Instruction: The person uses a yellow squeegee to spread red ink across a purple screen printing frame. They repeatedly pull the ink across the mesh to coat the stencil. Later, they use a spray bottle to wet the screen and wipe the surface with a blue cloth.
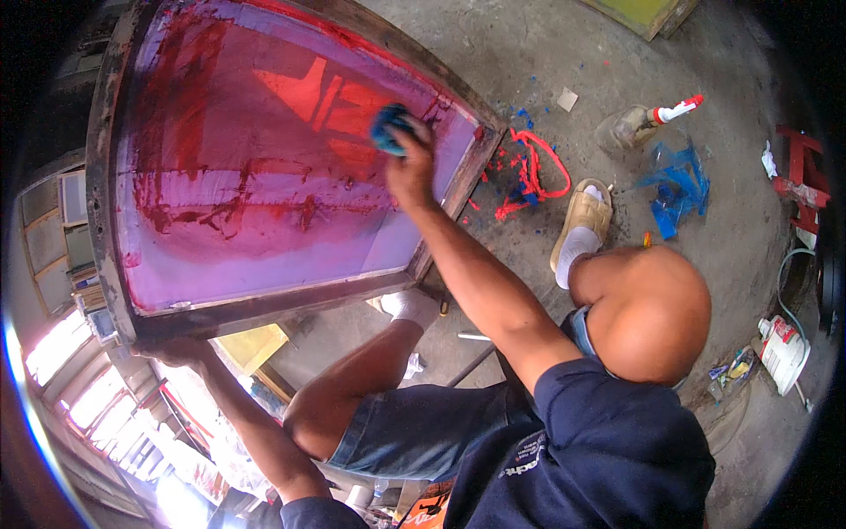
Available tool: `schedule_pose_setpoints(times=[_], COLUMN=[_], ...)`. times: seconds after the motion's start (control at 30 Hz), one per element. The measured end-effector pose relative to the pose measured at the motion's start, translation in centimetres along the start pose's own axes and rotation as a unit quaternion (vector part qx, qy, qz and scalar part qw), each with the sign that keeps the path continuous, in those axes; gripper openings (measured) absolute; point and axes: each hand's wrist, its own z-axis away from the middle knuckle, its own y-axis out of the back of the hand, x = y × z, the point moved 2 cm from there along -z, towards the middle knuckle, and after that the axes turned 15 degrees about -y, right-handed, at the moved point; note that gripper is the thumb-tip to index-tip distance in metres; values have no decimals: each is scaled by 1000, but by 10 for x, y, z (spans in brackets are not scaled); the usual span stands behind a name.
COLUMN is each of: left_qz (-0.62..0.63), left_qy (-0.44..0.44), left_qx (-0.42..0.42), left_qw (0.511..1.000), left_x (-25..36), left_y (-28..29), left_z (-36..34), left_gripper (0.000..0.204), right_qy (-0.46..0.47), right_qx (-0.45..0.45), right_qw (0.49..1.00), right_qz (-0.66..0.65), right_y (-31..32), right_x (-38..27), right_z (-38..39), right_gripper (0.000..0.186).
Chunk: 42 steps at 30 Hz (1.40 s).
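Note:
A large screen-printing frame (pixel 104 212) with a dark, worn wooden border stands tilted before me. Its purple mesh (pixel 344 251) is smeared with red ink, and a brighter red shape shows in its upper part. My right hand (pixel 412 167) is closed on a blue rag (pixel 386 128) against the mesh, towards the right side; motion blurs it slightly. At the lower left corner, my left hand (pixel 181 351) grips the border from below, its fingers partly hidden by the wood.
Red stringy scraps (pixel 538 176) and crumpled blue plastic (pixel 680 189) lie on the concrete floor by my sandalled foot (pixel 586 220). Beyond stands a spray bottle with a red-and-white top (pixel 679 109). A white jug (pixel 782 353) is at far right, a yellow screen (pixel 639 13) at the top.

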Motion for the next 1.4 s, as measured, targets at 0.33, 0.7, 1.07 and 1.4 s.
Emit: schedule_pose_setpoints(times=[0.33, 0.7, 1.07, 1.4], left_qz=[-15, -81, 40, 25], left_qy=[-4, 55, 69, 76], left_qx=[15, 46, -1, -3], left_qw=[1000, 994, 997, 997], left_x=[-18, 3, 33, 35], left_y=[10, 4, 3, -4], left_z=[-1, 16, 15, 7], left_gripper=[65, 64, 69, 66], right_qy=[156, -2, -55, 423], right_qx=[-31, 49, 52, -156], right_qw=[985, 999, 996, 885], right_qz=[-63, 13, 51, 115], right_y=[-55, -66, -55, -100], right_x=[-109, -123, -98, -197], right_z=[-39, -67, -61, -9], right_gripper=[44, 34, 41, 36])
